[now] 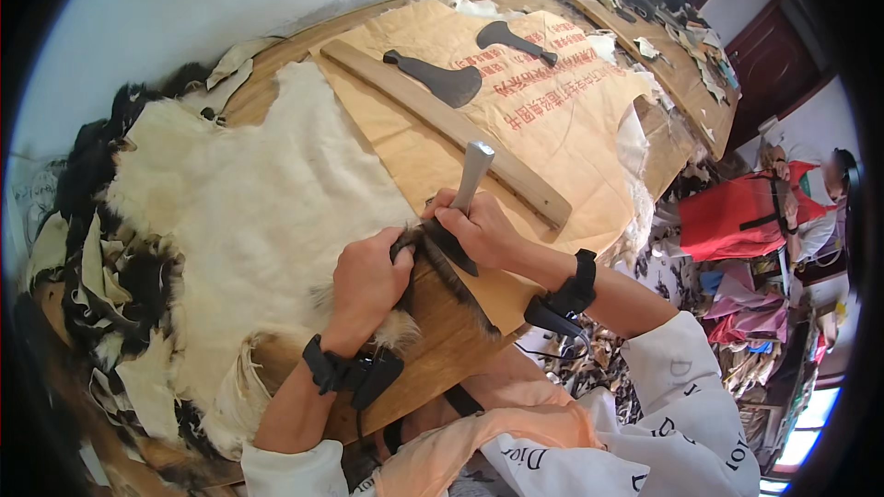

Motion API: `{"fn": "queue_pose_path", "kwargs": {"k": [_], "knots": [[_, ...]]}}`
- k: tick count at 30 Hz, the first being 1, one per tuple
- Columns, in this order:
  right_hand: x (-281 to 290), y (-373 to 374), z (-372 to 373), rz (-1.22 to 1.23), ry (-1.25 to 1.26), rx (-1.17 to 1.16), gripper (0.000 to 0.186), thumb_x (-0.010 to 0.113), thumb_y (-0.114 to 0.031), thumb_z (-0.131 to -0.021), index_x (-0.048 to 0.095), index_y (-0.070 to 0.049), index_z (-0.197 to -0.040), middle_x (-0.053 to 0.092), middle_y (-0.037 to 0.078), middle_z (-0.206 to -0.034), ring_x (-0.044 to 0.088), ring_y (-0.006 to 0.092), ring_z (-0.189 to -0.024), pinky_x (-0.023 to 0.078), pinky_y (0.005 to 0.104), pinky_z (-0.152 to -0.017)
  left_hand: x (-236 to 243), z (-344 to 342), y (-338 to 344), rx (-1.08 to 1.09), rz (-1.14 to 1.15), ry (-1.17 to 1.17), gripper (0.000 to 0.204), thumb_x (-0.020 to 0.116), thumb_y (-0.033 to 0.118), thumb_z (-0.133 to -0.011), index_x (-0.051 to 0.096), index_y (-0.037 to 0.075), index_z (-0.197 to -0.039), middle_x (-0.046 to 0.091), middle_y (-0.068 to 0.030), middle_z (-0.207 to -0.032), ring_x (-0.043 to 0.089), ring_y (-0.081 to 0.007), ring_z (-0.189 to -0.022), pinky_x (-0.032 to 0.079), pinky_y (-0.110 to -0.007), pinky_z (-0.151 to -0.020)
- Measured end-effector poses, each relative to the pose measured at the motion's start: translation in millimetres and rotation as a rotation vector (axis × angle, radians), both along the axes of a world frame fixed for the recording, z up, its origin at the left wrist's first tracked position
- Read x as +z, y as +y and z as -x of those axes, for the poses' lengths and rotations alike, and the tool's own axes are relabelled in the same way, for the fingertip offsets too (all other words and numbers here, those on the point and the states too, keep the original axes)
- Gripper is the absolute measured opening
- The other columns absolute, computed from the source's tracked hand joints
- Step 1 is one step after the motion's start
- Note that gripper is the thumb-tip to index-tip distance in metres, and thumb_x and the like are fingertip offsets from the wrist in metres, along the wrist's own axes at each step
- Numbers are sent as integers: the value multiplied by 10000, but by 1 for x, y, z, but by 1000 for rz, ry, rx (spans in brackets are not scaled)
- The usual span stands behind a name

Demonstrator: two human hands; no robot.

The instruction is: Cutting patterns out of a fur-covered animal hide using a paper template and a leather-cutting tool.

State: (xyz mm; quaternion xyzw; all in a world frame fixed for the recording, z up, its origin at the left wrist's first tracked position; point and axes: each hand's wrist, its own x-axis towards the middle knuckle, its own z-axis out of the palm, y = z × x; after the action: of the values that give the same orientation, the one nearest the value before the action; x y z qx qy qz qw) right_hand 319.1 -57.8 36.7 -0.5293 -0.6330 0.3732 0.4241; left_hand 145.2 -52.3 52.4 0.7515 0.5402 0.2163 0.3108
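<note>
My right hand (474,225) is closed around a knife (475,170), its pale metal handle pointing up and its dark blade low against a strip of dark fur (453,281). Close beside it, my left hand (366,271) is closed on the edge of a piece of fur (398,327), with dark and tan hair showing around the fingers. The knife's edge is partly hidden by the fur. To the left spreads a large cream hide (267,175), and beneath both hands is a wooden tabletop (442,336).
Brown printed paper (571,166) covers the table ahead, holding a long wooden strip (442,129) and two dark wide-bladed knives (442,81) (516,40). Black-and-white fur scraps (120,304) pile up at left. Further right, a person in a red apron (737,216) stands near scraps on the floor.
</note>
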Motion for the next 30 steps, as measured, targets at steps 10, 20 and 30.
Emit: {"fn": "queue_pose_path", "kwargs": {"k": [10, 20, 30], "knots": [[0, 35, 10, -136, -167, 75, 173, 438, -139, -781, 525, 10, -768, 526, 153, -665, 509, 293, -666, 395, 372, -623, -3, 9, 5, 55, 83, -323, 214, 589, 157, -753, 638, 10, -901, 613, -192, -744, 608, -277, -658, 465, -315, -611], [-3, 93, 23, -119, -178, 86, 200, 428, -163, -805, 536, 6, -799, 534, 164, -653, 528, 300, -642, 407, 372, -614, 38, 30, 28, 276, 345, -646, 197, 579, 105, -786, 626, -58, -887, 595, -1, -692, 489, -48, -626, 417, -206, -571], [-21, 162, 39, -332, -241, 58, 140, 436, -120, -773, 509, -9, -732, 545, 205, -639, 517, 403, -632, 388, 481, -600, 90, 54, 60, 344, 409, -727, 150, 559, 67, -793, 629, -46, -862, 597, 0, -724, 509, -43, -627, 404, -178, -564]]}}
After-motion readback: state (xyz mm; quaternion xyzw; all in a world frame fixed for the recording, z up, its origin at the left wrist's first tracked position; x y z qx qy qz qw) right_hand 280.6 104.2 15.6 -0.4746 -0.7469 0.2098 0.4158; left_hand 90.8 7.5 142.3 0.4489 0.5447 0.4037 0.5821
